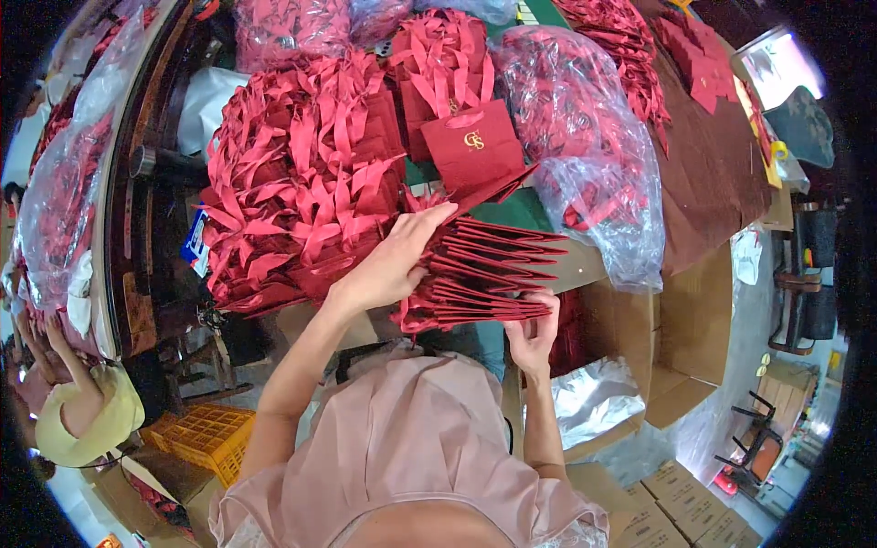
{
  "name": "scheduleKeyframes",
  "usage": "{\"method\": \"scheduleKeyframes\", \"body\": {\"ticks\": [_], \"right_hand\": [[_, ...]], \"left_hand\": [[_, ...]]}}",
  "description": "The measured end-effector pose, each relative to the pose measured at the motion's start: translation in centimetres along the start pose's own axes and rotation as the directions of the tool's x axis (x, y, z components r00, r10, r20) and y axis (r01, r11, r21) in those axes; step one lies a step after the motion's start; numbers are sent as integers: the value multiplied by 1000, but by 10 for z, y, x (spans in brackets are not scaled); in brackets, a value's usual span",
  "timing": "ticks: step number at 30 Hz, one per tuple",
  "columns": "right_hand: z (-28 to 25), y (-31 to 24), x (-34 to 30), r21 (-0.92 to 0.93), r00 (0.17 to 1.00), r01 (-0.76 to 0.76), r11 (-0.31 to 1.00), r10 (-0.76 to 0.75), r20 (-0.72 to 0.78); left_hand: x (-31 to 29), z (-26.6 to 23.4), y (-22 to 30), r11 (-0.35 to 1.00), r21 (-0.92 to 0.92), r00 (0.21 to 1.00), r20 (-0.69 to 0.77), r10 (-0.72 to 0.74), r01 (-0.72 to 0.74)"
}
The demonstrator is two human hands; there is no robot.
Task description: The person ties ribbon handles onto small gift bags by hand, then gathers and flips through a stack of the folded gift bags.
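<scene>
A stack of flat red paper gift bags (pixel 493 265) is held up in front of my body, its edges fanned toward the right. My left hand (pixel 402 251) grips the stack's left side, with its fingers over the upper bags and ribbon handles. At the lower right corner, my right hand (pixel 532 336) has its fingers and thumb closed around the bag edges. Just beyond the stack, one red bag with a gold emblem (pixel 473 144) lies face up. To the left of it, rows of red bags with ribbon handles (pixel 311 173) cover the table.
A clear plastic sack of red bags (pixel 585 137) lies to the right on the table. Below it stands an open cardboard box (pixel 690 329). A yellow crate (pixel 206 437) is on the floor at the lower left, near another person in a yellow top (pixel 91 416).
</scene>
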State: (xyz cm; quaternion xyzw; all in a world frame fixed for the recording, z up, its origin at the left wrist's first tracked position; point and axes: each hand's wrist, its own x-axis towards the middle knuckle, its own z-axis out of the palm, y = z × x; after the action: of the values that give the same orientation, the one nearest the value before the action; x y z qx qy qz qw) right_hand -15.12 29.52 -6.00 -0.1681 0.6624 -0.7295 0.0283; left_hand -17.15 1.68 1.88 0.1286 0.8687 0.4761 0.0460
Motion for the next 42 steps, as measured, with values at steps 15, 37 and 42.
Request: {"method": "scheduleKeyframes", "body": {"ticks": [15, 37, 42], "right_hand": [[2, 2, -3, -15, 997, 12, 1000, -13, -71], [5, 0, 3, 108, 997, -13, 994, 21, -70], [4, 4, 3, 86, 998, -9, 996, 14, -58]], "left_hand": [[4, 7, 0, 1000, -6, 1000, -10, 4, -4], [-1, 4, 0, 985, -133, 985, 147, -90, 110], [-8, 3, -14, 982, -186, 988, 157, -9, 38]]}}
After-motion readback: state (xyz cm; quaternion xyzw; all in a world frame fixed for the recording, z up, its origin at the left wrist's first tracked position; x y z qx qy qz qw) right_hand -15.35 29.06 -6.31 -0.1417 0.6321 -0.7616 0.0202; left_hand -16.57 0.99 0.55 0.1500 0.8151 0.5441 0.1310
